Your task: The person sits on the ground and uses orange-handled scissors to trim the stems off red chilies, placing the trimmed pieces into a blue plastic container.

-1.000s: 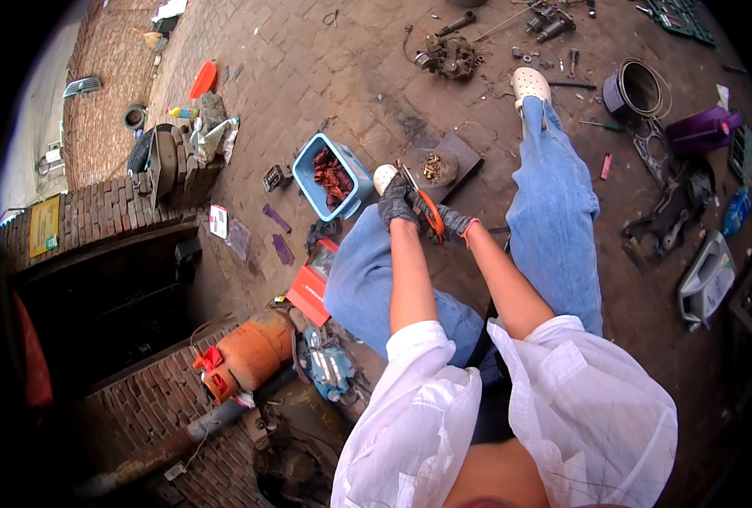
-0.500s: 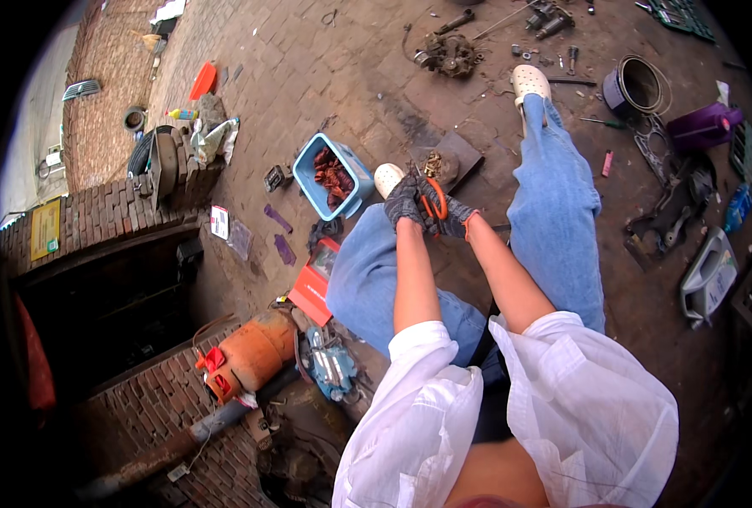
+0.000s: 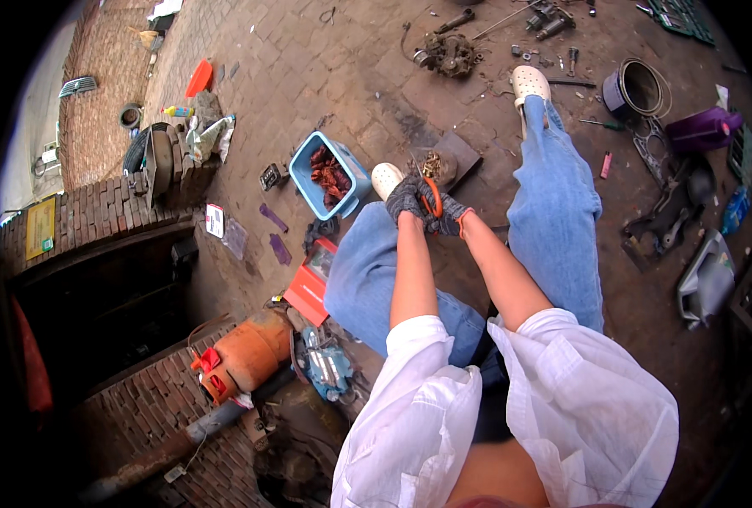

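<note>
My two hands, in dark grey knit gloves, meet between my knees. My right hand [image 3: 448, 213] is closed round a tool with curved orange handles [image 3: 435, 196], like pliers or cutters; its jaws are hidden. Pressed close on the left side of the handles is my left hand [image 3: 404, 200], its fingers curled; what it grips is hidden. Just beyond the gloves a bundle of copper wire [image 3: 432, 162] stands up at a round metal part [image 3: 445, 169]. Under that part lies a dark flat plate [image 3: 467, 155]. A blue tub [image 3: 355, 182] of reddish-brown copper coils [image 3: 328, 176] stands to the left.
A red box [image 3: 310, 292] lies by my left knee, with an orange gas cylinder [image 3: 253, 351] nearer. At right are a tin bucket [image 3: 621, 97], a purple jug [image 3: 702, 129], a grey oil can [image 3: 707, 275] and metal brackets [image 3: 668, 224]. Greasy machine parts [image 3: 452, 55] lie ahead.
The gloved hands stay together at the copper wire, with the orange handles only slightly turned. The view has shifted a little; nothing else has visibly moved.
</note>
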`<control>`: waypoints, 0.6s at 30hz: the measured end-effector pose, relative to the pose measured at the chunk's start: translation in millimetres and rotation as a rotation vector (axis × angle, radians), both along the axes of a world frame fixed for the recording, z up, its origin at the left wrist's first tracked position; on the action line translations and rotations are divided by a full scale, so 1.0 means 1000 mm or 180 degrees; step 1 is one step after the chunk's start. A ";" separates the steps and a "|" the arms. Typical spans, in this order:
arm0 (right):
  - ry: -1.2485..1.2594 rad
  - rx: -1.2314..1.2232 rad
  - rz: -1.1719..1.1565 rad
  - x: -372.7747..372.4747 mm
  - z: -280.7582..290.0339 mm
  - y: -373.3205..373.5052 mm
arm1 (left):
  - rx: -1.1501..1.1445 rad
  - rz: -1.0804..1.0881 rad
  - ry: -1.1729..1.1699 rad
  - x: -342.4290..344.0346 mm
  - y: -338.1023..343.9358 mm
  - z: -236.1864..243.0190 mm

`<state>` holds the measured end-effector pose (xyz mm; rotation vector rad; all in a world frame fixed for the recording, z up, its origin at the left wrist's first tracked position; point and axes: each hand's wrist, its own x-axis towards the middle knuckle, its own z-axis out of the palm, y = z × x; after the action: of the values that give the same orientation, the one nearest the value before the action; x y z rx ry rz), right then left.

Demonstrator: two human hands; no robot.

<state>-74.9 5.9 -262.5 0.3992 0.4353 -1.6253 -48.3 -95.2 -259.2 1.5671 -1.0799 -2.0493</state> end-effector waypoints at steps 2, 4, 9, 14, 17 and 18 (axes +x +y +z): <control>-0.0039 -0.0012 -0.0016 0.002 0.001 -0.001 | 0.0204 0.0069 0.0238 0.002 -0.005 -0.003; -0.0097 0.0006 -0.0066 0.002 -0.002 0.000 | -0.0052 -0.0241 -0.0534 -0.011 -0.002 0.002; -0.0250 -0.0010 -0.0124 0.008 -0.004 0.004 | -0.0282 -0.0072 -0.0966 -0.010 0.002 0.010; -0.0226 0.0242 -0.0455 0.003 0.008 0.010 | -0.0004 0.0340 -0.0995 -0.010 0.014 0.040; -0.0213 0.0213 -0.0534 -0.003 0.037 0.010 | -0.0312 0.0007 -0.0789 0.010 -0.004 0.036; -0.0192 0.0293 -0.0637 -0.010 0.045 0.012 | -0.0454 -0.0183 -0.0808 0.003 0.005 0.048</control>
<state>-84.6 18.1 -217.1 0.5746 0.4365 -1.7859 -45.3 -90.1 -211.2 1.7740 -1.3434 -1.7969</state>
